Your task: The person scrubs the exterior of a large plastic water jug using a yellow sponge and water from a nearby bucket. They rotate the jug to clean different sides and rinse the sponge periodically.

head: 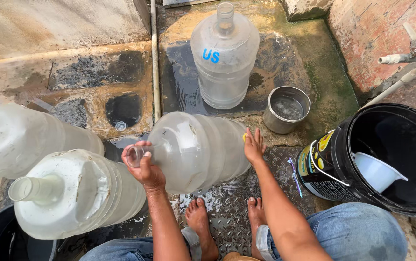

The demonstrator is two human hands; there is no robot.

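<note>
Water jug lies on its side on the wet metal plate just ahead of my bare feet, neck pointing left. My left hand is curled around the neck at its open mouth; my right hand presses flat, fingers spread, against the jug's base. Another jug stands upright beyond it, beside a steel pot, and a black bucket sits to my right.

by the fingers, a cloudy, scuffed clear plastic jug. beyond it, a dull metal pot on rough wet concrete floor. right, a glossy black plastic bucket. below, wet metal tread plate.
</note>
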